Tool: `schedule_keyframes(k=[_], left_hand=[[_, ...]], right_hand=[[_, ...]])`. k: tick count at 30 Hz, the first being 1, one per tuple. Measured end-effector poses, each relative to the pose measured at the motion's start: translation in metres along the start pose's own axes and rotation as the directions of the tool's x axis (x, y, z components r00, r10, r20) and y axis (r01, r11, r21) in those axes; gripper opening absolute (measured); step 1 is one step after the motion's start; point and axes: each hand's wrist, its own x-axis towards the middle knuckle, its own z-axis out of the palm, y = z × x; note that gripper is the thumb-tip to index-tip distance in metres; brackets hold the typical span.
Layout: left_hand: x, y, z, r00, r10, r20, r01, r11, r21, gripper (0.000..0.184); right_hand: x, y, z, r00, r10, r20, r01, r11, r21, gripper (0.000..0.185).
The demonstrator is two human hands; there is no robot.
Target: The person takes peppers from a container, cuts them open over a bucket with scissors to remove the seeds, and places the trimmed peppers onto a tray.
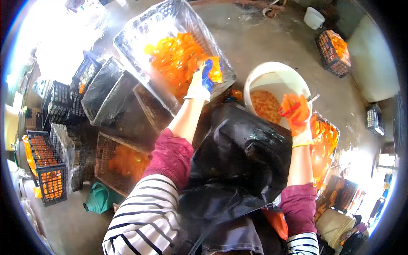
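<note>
My left hand (pixel 205 80), in a white and blue glove, is closed on an orange piece (pixel 215 69) at the right side of a plastic-lined crate (pixel 223 59). Shiny orange pieces (pixel 176 57) lie in that crate. My right hand (pixel 296 111), in an orange glove, is closed around a tool with a red handle (pixel 290 109); a short metal end sticks out to the right. That hand is over the right rim of a white bucket (pixel 278 67), which holds an orange-brown mass (pixel 265 104). A black apron (pixel 242 148) covers my lap.
Another crate of orange pieces (pixel 324 148) stands right of my right forearm. A crate (pixel 102 157) and a green container (pixel 100 198) are at lower left. Black crates (pixel 53 187) are stacked at far left. Farther off are a filled crate (pixel 333 53) and a small white bucket (pixel 313 18).
</note>
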Motion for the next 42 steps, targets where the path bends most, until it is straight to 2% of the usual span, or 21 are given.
schedule_keyframes(k=[1,4,5,8,10,11,13,16,19,20,22,24,26,29,30,32,35,36,38,41,42], left_hand=[[-0.002,0.002,0.023,0.999,-0.024,0.031,0.025,0.999,-0.023,0.032],[-0.018,0.002,0.087,0.989,0.043,0.140,-0.094,0.918,0.384,0.031],[-0.019,-0.011,0.105,0.980,-0.034,0.195,0.033,0.999,0.009,0.034],[-0.032,-0.041,0.134,0.952,-0.110,0.285,0.128,0.991,-0.043,0.038],[-0.031,-0.068,0.132,0.935,-0.115,0.336,0.081,0.990,0.113,0.043],[-0.028,-0.078,0.129,0.926,-0.198,0.323,0.201,0.979,0.025,0.046],[-0.030,-0.084,0.136,0.901,-0.293,0.319,0.329,0.942,-0.065,0.051],[-0.029,-0.081,0.140,0.828,-0.312,0.467,0.399,0.912,-0.098,0.054],[-0.023,-0.083,0.135,0.828,-0.352,0.437,0.354,0.932,0.080,0.055],[-0.021,-0.082,0.133,0.822,-0.400,0.405,0.400,0.912,0.091,0.054],[-0.007,-0.094,0.110,0.863,-0.141,0.485,-0.096,0.897,0.431,0.046],[0.000,-0.104,0.098,0.860,-0.126,0.495,-0.183,0.829,0.528,0.043],[-0.018,-0.089,0.123,0.858,-0.342,0.383,0.152,0.881,0.448,0.042],[-0.028,-0.086,0.127,0.871,-0.246,0.425,0.036,0.895,0.444,0.044],[-0.028,-0.085,0.129,0.869,-0.283,0.407,0.105,0.907,0.407,0.045],[-0.027,-0.082,0.136,0.854,-0.358,0.377,0.240,0.915,0.324,0.047],[-0.046,-0.078,0.145,0.865,-0.426,0.264,0.283,0.851,0.443,0.050],[-0.047,-0.079,0.149,0.858,-0.437,0.272,0.208,0.778,0.593,0.051],[-0.048,-0.088,0.142,0.869,-0.403,0.288,0.174,0.792,0.586,0.048],[-0.041,-0.100,0.129,0.839,-0.359,0.409,0.003,0.754,0.657,0.041],[-0.039,-0.101,0.129,0.840,-0.353,0.413,-0.022,0.737,0.675,0.041]], right_hand=[[-0.005,-0.007,0.009,0.998,0.056,-0.008,-0.056,0.998,-0.032,0.039],[-0.014,-0.009,0.022,0.984,0.180,-0.013,-0.181,0.981,-0.065,0.034],[-0.012,0.002,0.011,0.981,0.191,0.011,-0.191,0.981,-0.041,0.035],[-0.017,0.002,0.003,0.967,0.250,0.046,-0.247,0.967,-0.069,0.037],[-0.012,0.011,0.001,0.973,0.230,0.007,-0.226,0.961,-0.161,0.036],[-0.010,0.021,-0.002,0.986,0.168,-0.007,-0.168,0.979,-0.114,0.040],[-0.010,0.024,-0.008,0.969,0.237,-0.064,-0.244,0.902,-0.357,0.031],[-0.011,0.024,-0.006,0.951,0.269,0.151,-0.170,0.865,-0.471,0.024],[-0.025,-0.008,0.021,0.987,0.109,0.117,0.049,0.492,-0.869,0.031],[-0.024,-0.004,0.018,0.983,0.075,0.166,0.103,0.520,-0.848,0.028],[-0.018,0.007,0.011,0.965,0.005,0.263,0.214,0.567,-0.795,0.023],[-0.016,0.011,0.005,0.976,0.012,0.216,0.154,0.662,-0.733,0.027],[-0.019,0.010,0.005,0.986,0.078,0.144,0.047,0.705,-0.707,0.029],[-0.028,-0.011,0.026,0.967,0.255,0.003,-0.176,0.675,-0.717,0.027],[-0.031,-0.017,0.033,0.949,0.311,-0.043,-0.247,0.656,-0.713,0.027],[-0.036,-0.024,0.042,0.942,0.323,-0.091,-0.286,0.632,-0.720,0.026],[-0.032,-0.016,0.034,0.987,0.152,-0.049,-0.136,0.637,-0.759,0.024],[-0.020,0.008,0.007,0.998,0.069,-0.005,-0.048,0.644,-0.764,0.024],[-0.012,0.025,-0.008,0.999,-0.025,0.042,0.047,0.657,-0.753,0.024],[-0.016,0.021,0.000,1.000,0.002,0.030,0.023,0.603,-0.798,0.026],[-0.022,0.005,0.014,0.999,0.045,0.011,-0.014,0.517,-0.856,0.026]])
